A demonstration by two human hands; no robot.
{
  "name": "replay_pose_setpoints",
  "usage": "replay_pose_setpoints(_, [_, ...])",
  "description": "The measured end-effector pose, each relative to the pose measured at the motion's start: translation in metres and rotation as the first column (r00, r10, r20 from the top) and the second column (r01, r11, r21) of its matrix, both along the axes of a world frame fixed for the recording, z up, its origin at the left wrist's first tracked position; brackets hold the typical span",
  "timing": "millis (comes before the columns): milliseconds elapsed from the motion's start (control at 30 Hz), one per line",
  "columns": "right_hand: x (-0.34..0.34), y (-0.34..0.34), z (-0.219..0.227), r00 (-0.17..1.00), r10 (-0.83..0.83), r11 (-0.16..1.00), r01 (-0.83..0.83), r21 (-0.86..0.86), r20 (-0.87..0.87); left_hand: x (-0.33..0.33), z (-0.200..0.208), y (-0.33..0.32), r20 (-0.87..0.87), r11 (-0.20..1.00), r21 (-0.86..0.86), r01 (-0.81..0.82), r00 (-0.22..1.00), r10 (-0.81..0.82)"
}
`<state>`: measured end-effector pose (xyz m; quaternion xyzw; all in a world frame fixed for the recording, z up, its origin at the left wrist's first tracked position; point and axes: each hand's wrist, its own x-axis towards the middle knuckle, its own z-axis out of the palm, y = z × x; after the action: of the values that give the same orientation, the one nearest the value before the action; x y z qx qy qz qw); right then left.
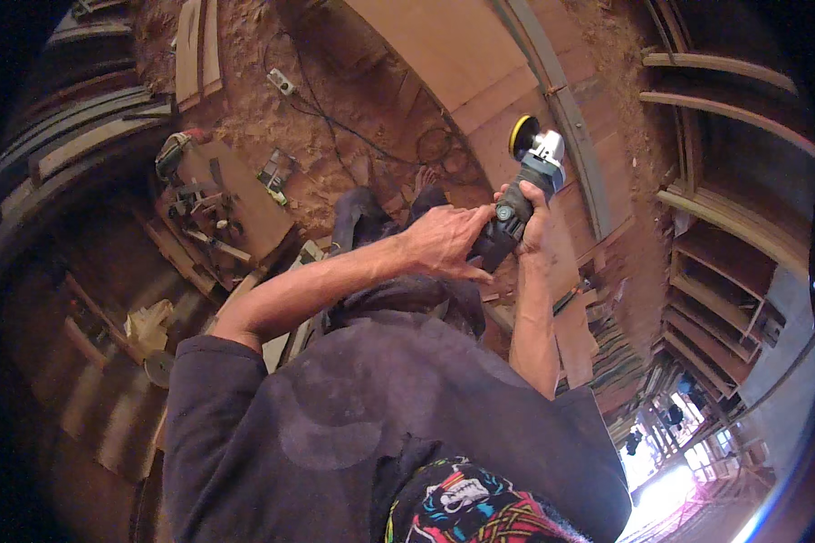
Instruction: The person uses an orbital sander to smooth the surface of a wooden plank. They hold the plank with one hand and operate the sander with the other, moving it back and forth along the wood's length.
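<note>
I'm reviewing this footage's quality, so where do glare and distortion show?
Head view: glare washes out the bright opening at lower right; a highlight whitens the metal head of the polisher; planks at upper right look bowed; corners are black.

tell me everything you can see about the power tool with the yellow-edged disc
The power tool has a dark body, apparently plastic, with a round pale spot on it, a shiny, metal-looking head and a round, dark disc edged in yellow. It is held up in front of the person, slanting with the head away from them and the disc toward picture left. The right hand grips the body; the left hand touches its near part. Whether it is running cannot be told.
</note>
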<state>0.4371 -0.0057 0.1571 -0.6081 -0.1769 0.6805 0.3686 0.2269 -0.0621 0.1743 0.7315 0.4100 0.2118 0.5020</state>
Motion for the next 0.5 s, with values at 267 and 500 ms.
replay_pose_setpoints(267, [0.015,0.045,0.002,0.635,0.525,0.732,-0.677,0.081,0.567,0.079,-0.031,0.003,0.198,0.694,-0.686,-0.219,0.861,0.468])
replay_pose_setpoints(500, [0.006,0.050,0.000,0.475,0.628,0.603,-0.798,0.001,0.616,0.142,-0.093,-0.017,0.274,0.562,-0.738,-0.374,0.595,0.756])
